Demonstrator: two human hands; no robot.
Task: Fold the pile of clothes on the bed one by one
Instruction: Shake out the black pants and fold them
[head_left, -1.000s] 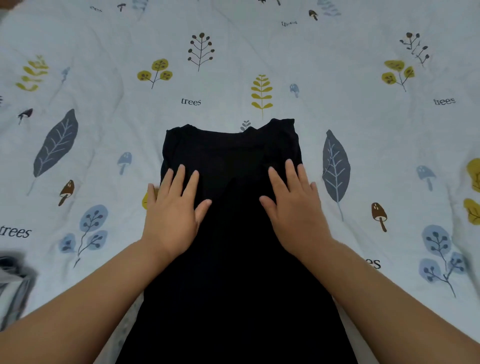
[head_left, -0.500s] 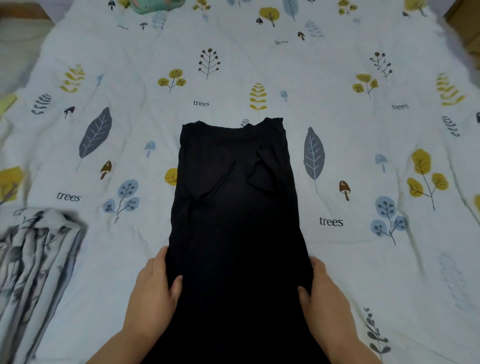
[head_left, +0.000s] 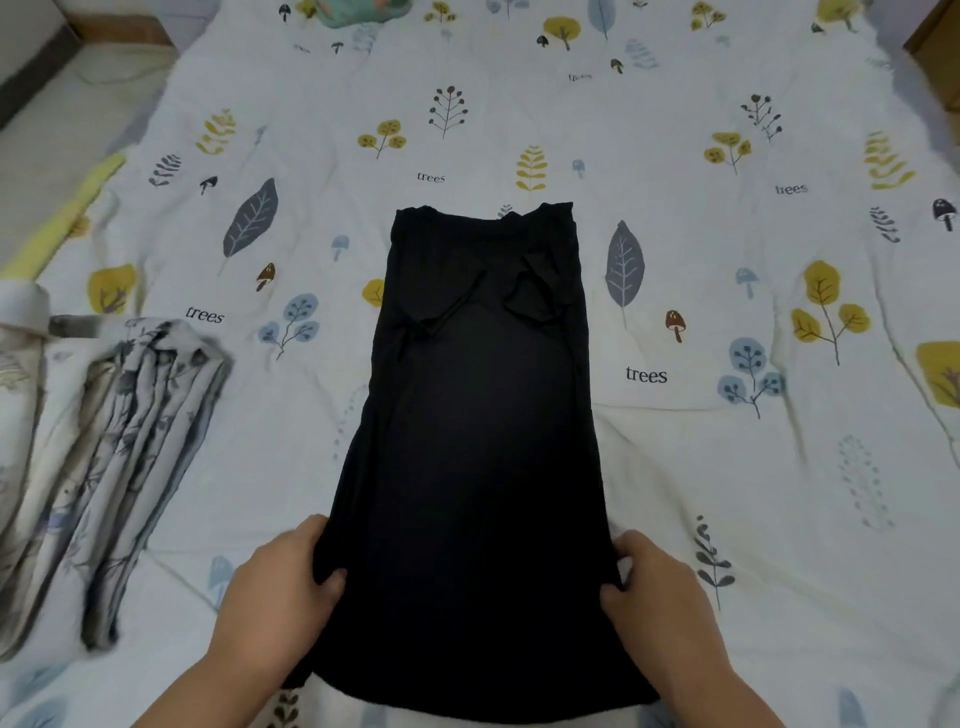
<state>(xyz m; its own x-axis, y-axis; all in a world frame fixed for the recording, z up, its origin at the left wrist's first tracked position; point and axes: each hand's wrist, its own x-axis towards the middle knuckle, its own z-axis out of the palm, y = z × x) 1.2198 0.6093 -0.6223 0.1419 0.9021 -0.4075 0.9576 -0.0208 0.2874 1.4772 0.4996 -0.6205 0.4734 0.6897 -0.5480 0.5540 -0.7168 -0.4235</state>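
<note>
A long black dress (head_left: 478, 441) lies flat and lengthwise on the bed, its sides folded inward and its short sleeves tucked over the chest. My left hand (head_left: 280, 592) grips the dress's left edge near the hem, thumb on top and fingers slipped under the cloth. My right hand (head_left: 660, 592) grips the right edge at the same height in the same way. A grey and white patterned garment (head_left: 124, 452) lies crumpled at the left of the bed.
The white quilt (head_left: 727, 457) printed with leaves, mushrooms and the word trees covers the bed. A pale folded cloth (head_left: 21, 332) sits at the far left edge. A teal item (head_left: 358, 10) shows at the top. Wooden furniture (head_left: 935, 47) stands at the top right.
Both hands slid from the chest of the dress down its sides to the lower edges and took hold there. The view pulled back, showing more of the bed.
</note>
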